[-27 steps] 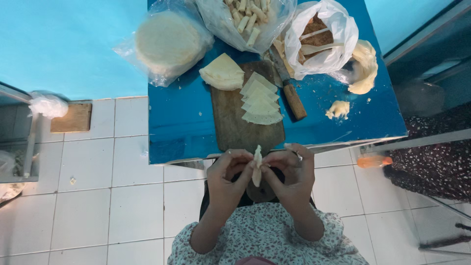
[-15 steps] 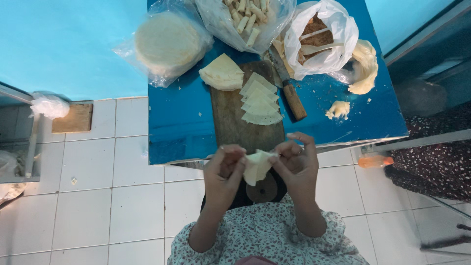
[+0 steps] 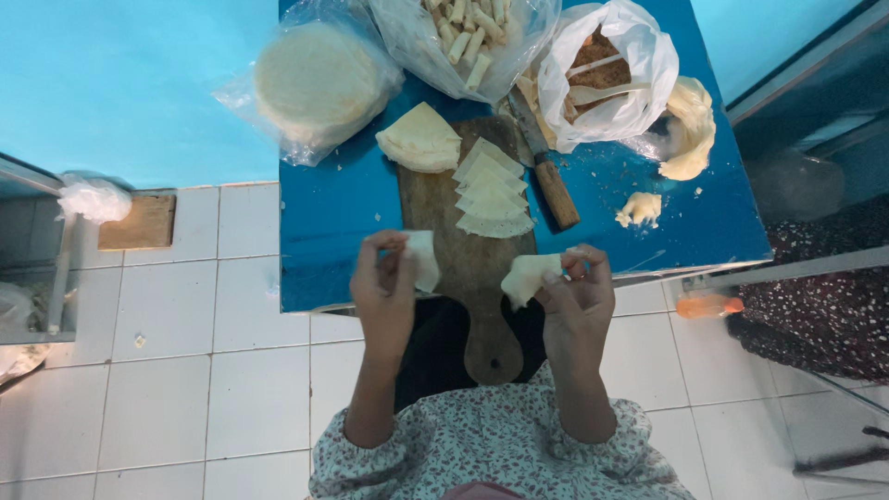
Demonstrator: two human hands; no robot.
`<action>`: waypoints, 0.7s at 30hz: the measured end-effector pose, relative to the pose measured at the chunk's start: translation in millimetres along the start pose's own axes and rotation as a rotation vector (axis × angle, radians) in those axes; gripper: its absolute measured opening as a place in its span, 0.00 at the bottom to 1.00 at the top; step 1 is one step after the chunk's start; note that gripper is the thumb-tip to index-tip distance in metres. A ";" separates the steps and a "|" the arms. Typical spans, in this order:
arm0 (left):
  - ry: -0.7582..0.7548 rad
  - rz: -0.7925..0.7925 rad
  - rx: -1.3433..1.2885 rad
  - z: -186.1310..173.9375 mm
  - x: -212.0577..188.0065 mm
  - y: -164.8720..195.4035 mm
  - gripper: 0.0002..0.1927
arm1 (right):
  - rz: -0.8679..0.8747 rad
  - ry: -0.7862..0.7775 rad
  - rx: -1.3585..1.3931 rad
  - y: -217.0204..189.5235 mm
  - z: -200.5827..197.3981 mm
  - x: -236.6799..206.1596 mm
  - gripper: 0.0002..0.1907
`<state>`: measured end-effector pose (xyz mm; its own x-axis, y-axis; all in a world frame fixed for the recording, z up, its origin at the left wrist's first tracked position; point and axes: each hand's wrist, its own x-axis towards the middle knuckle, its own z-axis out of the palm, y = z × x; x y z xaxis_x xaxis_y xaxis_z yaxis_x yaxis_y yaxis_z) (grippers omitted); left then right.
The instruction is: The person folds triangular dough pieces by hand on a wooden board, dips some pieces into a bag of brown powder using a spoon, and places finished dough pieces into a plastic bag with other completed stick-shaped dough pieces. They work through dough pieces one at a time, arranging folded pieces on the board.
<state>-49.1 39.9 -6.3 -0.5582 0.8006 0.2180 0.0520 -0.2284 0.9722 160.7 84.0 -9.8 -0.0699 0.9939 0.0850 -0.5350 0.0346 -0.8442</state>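
My left hand [image 3: 384, 292] pinches a thin pale pastry sheet [image 3: 424, 259] at the near edge of the blue table [image 3: 343, 222]. My right hand [image 3: 576, 296] holds a second pale sheet [image 3: 528, 276], apart from the first. Both hands hover over the handle end of a long wooden cutting board [image 3: 468, 268]. On the board lies a fanned row of cut triangular sheets [image 3: 491, 190] and a folded stack of sheets [image 3: 421, 139].
A knife with a wooden handle [image 3: 546, 176] lies right of the board. Farther back sit a bagged round stack of wrappers [image 3: 315, 83], a clear bag of rolled pieces [image 3: 463, 37], a white bag with filling [image 3: 602, 79] and dough lumps [image 3: 690, 130]. White tiled floor lies below.
The sheets were pressed together between both hands; now they are peeled apart, each hand holding one piece, hands moved sideways away from each other.
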 end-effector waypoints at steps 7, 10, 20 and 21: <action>-0.230 0.326 0.461 22.5 -12.6 23.9 0.10 | -0.054 -0.062 -0.023 3.8 0.1 -1.0 0.17; -0.512 -0.064 0.018 32.1 -14.1 20.4 0.11 | -0.099 -0.082 -0.042 10.9 -2.7 3.1 0.18; -0.376 0.149 0.693 54.4 28.7 4.1 0.13 | -0.266 -0.037 -0.925 14.1 3.5 38.9 0.16; -0.380 0.201 0.797 56.3 29.9 3.6 0.13 | -0.282 -0.021 -1.057 13.2 5.9 38.9 0.16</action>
<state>-19.1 94.2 8.6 -0.1728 0.9484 0.2659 0.7557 -0.0455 0.6534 146.0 122.5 -14.5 -0.0780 0.9347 0.3467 0.4579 0.3425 -0.8204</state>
